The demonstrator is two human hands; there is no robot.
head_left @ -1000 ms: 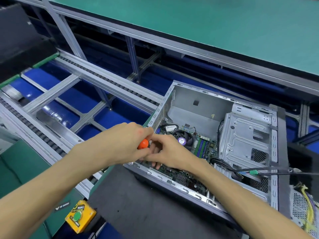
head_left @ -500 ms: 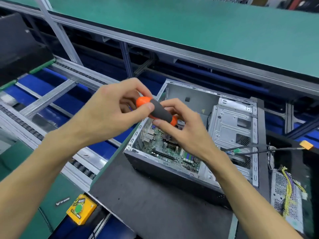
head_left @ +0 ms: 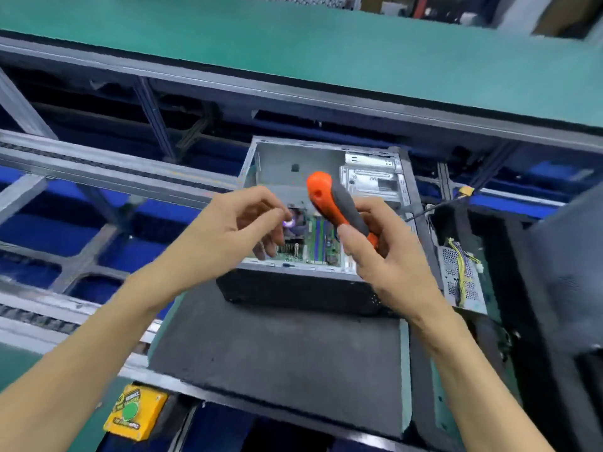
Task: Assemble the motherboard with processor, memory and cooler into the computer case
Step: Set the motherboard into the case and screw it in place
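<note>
fingers (head_left: 350, 238) round up-tilted screwdriver (head_left: 339, 208)

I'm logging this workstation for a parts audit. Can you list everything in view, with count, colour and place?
Computer case: one, grey and black, open, on the mat.
Motherboard: one, green, inside the case.
Screwdriver: one, orange and grey, above the case.
Foam mat: one, dark grey, centre.
Power supply: one, silver with yellow wires, right of the case.
Button box: one, yellow with green button, bottom left.
Left hand: one, fingers pinched, holding nothing that I can make out.
Right hand: one, grips the screwdriver.
</note>
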